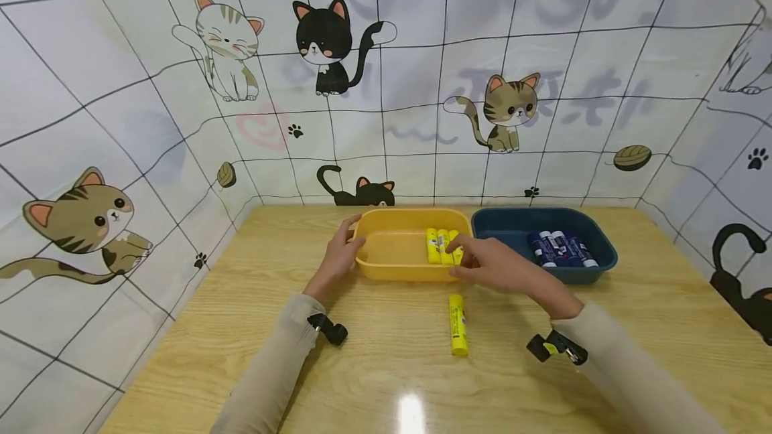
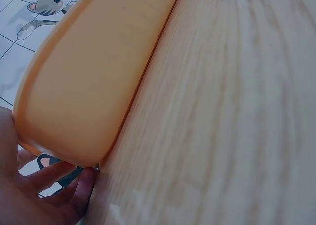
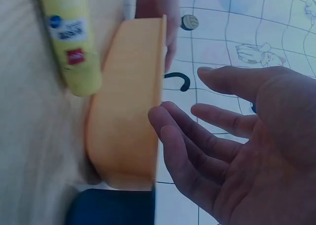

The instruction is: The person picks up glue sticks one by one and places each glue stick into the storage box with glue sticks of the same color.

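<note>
My left hand (image 1: pixel 340 253) grips the left end of the yellow basket (image 1: pixel 386 273), with its thumb at the rim; its fingers (image 2: pixel 59 185) lie against the outside of that end wall. Over the basket's front right rim hovers my right hand (image 1: pixel 494 263). The right wrist view shows that hand's fingers (image 3: pixel 197 151) loosely bent and apart from the thumb, holding nothing. Beneath its fingertips, yellow glue sticks (image 1: pixel 432 246) lie side by side inside the basket, partly hidden by the hand. Another yellow glue stick (image 1: pixel 458 327) lies on the table in front of the basket.
A dark blue basket (image 1: pixel 500 223) stands right beside the yellow one and holds several dark blue glue sticks (image 1: pixel 561 248) at its right side. The wooden table (image 1: pixel 374 353) meets a wall covering (image 1: pixel 416 86) printed with cats close behind both baskets.
</note>
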Demonstrator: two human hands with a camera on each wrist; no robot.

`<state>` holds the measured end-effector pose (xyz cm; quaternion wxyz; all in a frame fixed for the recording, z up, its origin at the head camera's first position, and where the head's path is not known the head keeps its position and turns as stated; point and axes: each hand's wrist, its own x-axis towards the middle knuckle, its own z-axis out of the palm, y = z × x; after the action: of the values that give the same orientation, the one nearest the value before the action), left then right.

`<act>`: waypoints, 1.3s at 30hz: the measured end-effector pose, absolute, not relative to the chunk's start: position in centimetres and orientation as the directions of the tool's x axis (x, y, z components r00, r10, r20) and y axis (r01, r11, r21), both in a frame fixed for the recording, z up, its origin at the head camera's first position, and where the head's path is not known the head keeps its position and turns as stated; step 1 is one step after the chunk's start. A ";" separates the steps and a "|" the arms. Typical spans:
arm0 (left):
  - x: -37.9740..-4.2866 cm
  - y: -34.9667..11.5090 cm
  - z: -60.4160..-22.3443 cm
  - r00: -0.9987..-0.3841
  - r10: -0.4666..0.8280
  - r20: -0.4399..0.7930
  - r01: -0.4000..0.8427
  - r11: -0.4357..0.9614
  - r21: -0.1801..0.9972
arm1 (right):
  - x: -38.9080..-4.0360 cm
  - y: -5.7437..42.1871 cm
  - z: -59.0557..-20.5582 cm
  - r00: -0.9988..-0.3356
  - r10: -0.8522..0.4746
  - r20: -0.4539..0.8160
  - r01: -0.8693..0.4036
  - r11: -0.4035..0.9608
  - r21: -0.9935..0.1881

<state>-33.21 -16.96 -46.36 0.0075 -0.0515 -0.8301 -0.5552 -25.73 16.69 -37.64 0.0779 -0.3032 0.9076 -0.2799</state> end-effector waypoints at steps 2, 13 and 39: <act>-33.2 -17.0 -46.3 -0.994 0.080 0.069 0.094 0.374 0.923 | -25.1 16.9 -38.2 -0.799 -0.600 0.030 -0.514 0.658 -0.550; -33.1 -17.1 -46.2 -0.995 0.081 0.063 0.090 0.379 0.921 | -23.5 17.9 -40.2 -0.845 -0.522 -0.116 -0.407 0.768 -0.494; -33.4 -17.1 -46.2 -0.993 0.090 0.074 0.102 0.375 0.921 | -23.7 18.0 -42.3 -0.743 -0.595 -0.306 -0.215 0.646 -0.733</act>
<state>-33.42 -17.10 -46.18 0.0057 -0.0578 -0.8292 -0.5560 -23.65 18.05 -42.30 0.2715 -0.2339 0.8655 -0.3500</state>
